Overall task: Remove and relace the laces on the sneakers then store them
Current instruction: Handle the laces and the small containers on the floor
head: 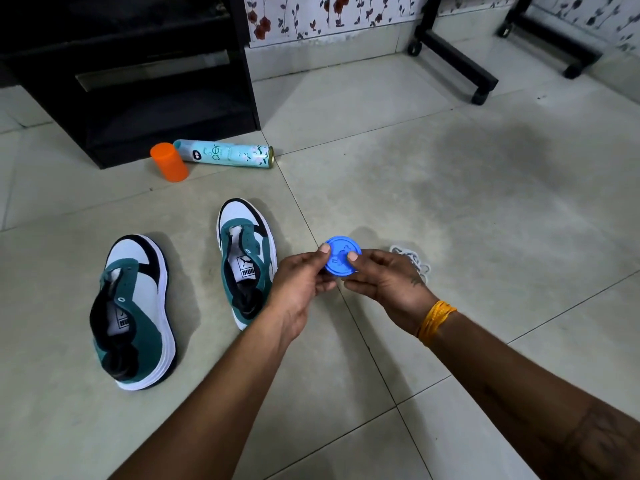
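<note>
On the tiled floor point(450, 202) at the left lies one sneaker point(133, 313), green, white and black, toe pointing far, its eyelets bare of lace. Far from it, by the foot of a black cabinet point(138, 81), an orange cap point(169, 162) stands next to a pale teal spray can point(227, 154) lying on its side. Right of the first sneaker, a little farther off and apart from it, sits the second sneaker point(246, 261), also unlaced, toe pointing far. Its right edge is partly hidden behind the left hand point(299, 285). That hand pinches the left rim of a round blue disc point(342, 260), thumb on top, fingers beneath. The right hand point(384, 282) pinches the disc's right rim the same way, so the disc is held between both hands above the floor. A yellow thread band point(436, 320) circles the right wrist. Just beyond the right hand, a loose heap of white laces point(415, 265) rests on the floor, partly hidden by the hand. Far right, black wheeled frame legs point(453, 53) stand along the floral wall point(329, 15).
</note>
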A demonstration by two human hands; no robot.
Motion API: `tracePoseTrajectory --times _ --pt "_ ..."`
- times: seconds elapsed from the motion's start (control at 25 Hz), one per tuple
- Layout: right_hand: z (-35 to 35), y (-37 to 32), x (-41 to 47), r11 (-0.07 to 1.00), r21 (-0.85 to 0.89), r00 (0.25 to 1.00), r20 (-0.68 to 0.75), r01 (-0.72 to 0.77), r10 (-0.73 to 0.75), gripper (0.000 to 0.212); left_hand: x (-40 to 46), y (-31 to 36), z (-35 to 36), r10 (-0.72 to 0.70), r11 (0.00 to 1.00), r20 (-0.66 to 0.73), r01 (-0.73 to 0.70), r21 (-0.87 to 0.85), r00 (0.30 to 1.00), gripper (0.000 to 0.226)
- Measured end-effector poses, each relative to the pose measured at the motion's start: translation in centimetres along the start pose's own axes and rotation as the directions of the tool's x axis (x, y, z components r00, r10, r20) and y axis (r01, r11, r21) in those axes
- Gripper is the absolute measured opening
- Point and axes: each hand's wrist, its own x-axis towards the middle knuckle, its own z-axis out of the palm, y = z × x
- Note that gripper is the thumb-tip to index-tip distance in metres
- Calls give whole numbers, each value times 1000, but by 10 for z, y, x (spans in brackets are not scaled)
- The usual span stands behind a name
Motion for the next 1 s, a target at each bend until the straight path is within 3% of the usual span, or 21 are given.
tracePoseTrajectory --times 0.32,0.52,0.76,1.0 --pt "10 -5 -1 997 -54 997 -40 63 -65 32 -1 5 1 14 1000 -43 -15 -23 999 26" --pt "5 -25 -1 976 -211 998 -14 -59 57 41 -3 18 -7 -57 994 96 47 101 994 27" --pt "17 -21 4 999 -32 993 -115 -25 21 38 -12 9 -1 -26 999 54 29 -44 998 21" --pt "21 -21 3 1000 4 999 -46 -4 4 38 -12 10 -2 37 988 -16 -39 -148 999 20"
